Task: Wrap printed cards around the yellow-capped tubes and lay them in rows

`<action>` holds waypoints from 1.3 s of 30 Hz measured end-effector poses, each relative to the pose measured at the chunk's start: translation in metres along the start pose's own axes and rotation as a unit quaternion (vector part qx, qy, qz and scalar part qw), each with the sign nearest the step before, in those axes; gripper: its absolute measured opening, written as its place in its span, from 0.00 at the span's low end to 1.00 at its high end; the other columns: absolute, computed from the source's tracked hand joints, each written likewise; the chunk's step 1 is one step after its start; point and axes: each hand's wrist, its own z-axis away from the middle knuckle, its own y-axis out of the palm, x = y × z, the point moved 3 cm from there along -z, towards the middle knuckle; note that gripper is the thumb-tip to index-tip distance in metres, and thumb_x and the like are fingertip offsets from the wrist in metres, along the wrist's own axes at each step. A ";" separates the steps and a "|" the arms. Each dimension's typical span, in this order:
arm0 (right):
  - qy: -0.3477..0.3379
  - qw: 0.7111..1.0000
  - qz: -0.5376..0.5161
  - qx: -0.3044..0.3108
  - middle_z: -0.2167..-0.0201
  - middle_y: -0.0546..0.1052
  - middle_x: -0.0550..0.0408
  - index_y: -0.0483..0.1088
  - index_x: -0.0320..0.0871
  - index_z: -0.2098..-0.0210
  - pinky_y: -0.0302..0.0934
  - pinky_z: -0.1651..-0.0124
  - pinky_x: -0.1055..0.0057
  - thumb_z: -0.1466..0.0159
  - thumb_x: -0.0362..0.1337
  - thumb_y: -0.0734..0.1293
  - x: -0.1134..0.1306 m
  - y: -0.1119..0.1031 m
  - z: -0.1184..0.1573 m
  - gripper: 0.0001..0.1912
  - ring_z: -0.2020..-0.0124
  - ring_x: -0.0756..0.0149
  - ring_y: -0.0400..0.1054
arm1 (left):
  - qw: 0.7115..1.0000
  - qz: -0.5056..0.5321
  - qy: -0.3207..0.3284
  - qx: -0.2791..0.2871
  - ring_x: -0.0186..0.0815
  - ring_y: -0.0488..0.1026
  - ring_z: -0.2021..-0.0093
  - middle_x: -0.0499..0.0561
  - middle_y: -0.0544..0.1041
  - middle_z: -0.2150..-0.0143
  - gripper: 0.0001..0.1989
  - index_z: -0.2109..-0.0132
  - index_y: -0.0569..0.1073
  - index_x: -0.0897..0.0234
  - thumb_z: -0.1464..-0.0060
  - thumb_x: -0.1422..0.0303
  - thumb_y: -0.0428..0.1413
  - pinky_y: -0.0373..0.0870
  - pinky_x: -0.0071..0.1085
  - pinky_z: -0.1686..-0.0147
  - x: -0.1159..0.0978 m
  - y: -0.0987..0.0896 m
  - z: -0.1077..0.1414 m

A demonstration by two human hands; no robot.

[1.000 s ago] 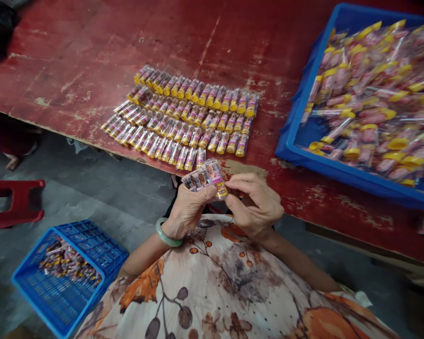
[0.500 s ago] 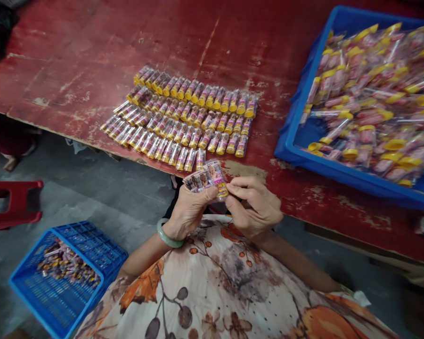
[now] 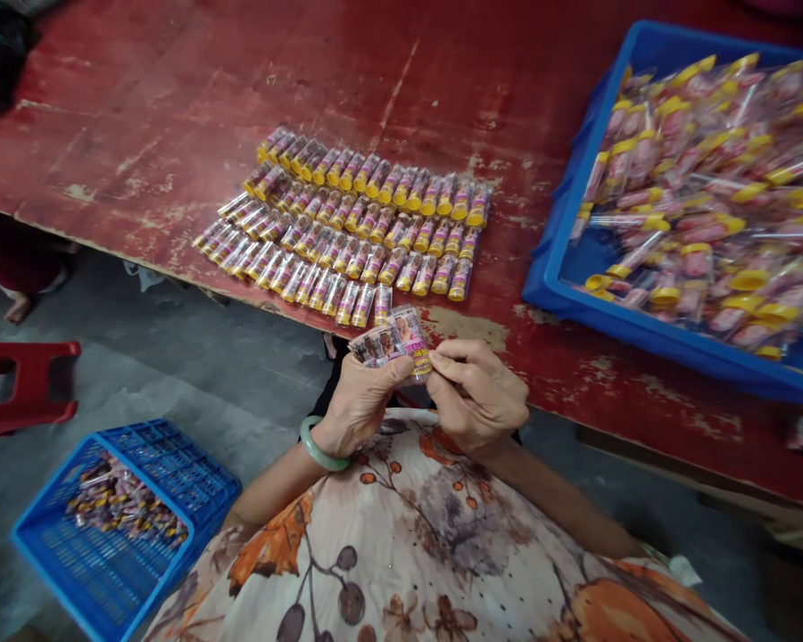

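Observation:
A fanned bunch of small printed cards [image 3: 377,345] is clasped in my left hand [image 3: 365,392], thumb on top. The front card [image 3: 409,341], pink and yellow at its lower end, stands out from the bunch. My right hand [image 3: 478,392] pinches that card's lower right edge between thumb and forefinger; its other fingers are curled. Just beyond my hands, rows of clear tubes with yellow caps [image 3: 348,223] lie side by side on the red table [image 3: 194,80]. A nearby tube [image 3: 383,303] lies at the table's edge, close to the cards.
On the right of the table stands a blue tray [image 3: 542,276] heaped with yellow-capped clear tubes [image 3: 696,259]. A blue basket [image 3: 100,571] with many small pieces sits on the floor at lower left, near a red stool [image 3: 27,383]. A person's foot [image 3: 19,308] shows at far left.
Both hands stay nearly in place on the cards, with my right hand shifted very slightly. The view has moved a little; the rows of tubes look unchanged.

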 end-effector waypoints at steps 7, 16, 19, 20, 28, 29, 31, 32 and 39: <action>0.005 1.000 0.011 0.009 0.70 0.75 0.55 0.75 0.44 0.66 0.66 0.72 0.73 0.43 0.24 0.66 0.000 0.001 0.001 0.10 0.72 0.70 0.70 | 1.000 0.003 -0.009 -0.016 0.35 0.77 0.64 0.51 0.81 0.62 0.19 0.62 0.78 0.65 0.64 0.66 0.71 0.72 0.34 0.57 0.001 -0.004 0.000; -0.018 0.999 0.027 0.018 0.70 0.74 0.53 0.73 0.43 0.65 0.65 0.72 0.73 0.42 0.23 0.66 -0.002 0.004 0.005 0.11 0.72 0.69 0.70 | 1.000 0.013 0.009 -0.005 0.33 0.76 0.63 0.49 0.80 0.63 0.21 0.60 0.78 0.64 0.64 0.67 0.71 0.72 0.31 0.56 -0.001 -0.002 -0.001; -0.031 0.999 0.036 0.026 0.68 0.74 0.52 0.73 0.42 0.63 0.65 0.72 0.73 0.43 0.22 0.66 -0.005 0.005 0.008 0.12 0.71 0.69 0.69 | 1.000 0.021 0.015 -0.008 0.30 0.75 0.66 0.48 0.80 0.65 0.19 0.61 0.78 0.65 0.63 0.68 0.71 0.71 0.28 0.60 -0.001 -0.003 -0.002; -0.036 0.998 0.042 0.027 0.68 0.74 0.52 0.73 0.42 0.62 0.65 0.72 0.73 0.43 0.22 0.66 -0.006 0.005 0.009 0.13 0.71 0.69 0.69 | 1.000 0.023 0.016 -0.011 0.30 0.75 0.67 0.47 0.79 0.66 0.19 0.61 0.78 0.64 0.62 0.68 0.71 0.71 0.28 0.61 -0.001 -0.004 -0.002; -0.023 0.999 0.025 0.037 0.69 0.74 0.53 0.73 0.42 0.65 0.65 0.71 0.74 0.42 0.22 0.65 -0.005 0.007 0.004 0.10 0.71 0.69 0.70 | 0.999 0.028 0.015 -0.010 0.32 0.75 0.66 0.48 0.80 0.64 0.20 0.60 0.77 0.64 0.63 0.68 0.71 0.73 0.31 0.60 -0.001 -0.003 -0.002; -0.022 0.999 0.021 0.040 0.70 0.74 0.53 0.73 0.42 0.66 0.65 0.71 0.73 0.42 0.22 0.65 -0.005 0.008 0.003 0.10 0.71 0.69 0.70 | 0.999 0.029 0.017 -0.008 0.32 0.76 0.66 0.48 0.80 0.64 0.19 0.60 0.77 0.65 0.62 0.68 0.71 0.73 0.31 0.60 0.000 -0.004 -0.002; -0.023 0.999 0.014 0.038 0.70 0.74 0.53 0.73 0.42 0.66 0.65 0.71 0.73 0.42 0.22 0.65 -0.004 0.009 0.003 0.10 0.71 0.69 0.70 | 0.999 0.032 0.024 -0.009 0.32 0.76 0.65 0.49 0.80 0.63 0.19 0.60 0.77 0.65 0.61 0.68 0.70 0.73 0.30 0.60 0.002 -0.005 -0.003; -0.023 0.999 0.010 0.036 0.69 0.74 0.53 0.73 0.42 0.65 0.65 0.70 0.73 0.42 0.22 0.65 -0.004 0.009 0.003 0.10 0.70 0.69 0.70 | 0.999 0.035 0.027 -0.011 0.32 0.76 0.65 0.49 0.80 0.63 0.18 0.60 0.77 0.66 0.61 0.69 0.70 0.74 0.29 0.61 0.003 -0.006 -0.003; 0.043 0.974 -0.062 0.212 0.66 0.74 0.52 0.72 0.43 0.58 0.65 0.70 0.71 0.42 0.30 0.68 -0.014 0.007 -0.020 0.11 0.72 0.69 0.68 | 0.998 0.046 0.028 -0.028 0.30 0.75 0.70 0.50 0.79 0.67 0.21 0.60 0.78 0.69 0.62 0.67 0.71 0.75 0.26 0.68 -0.004 -0.020 -0.011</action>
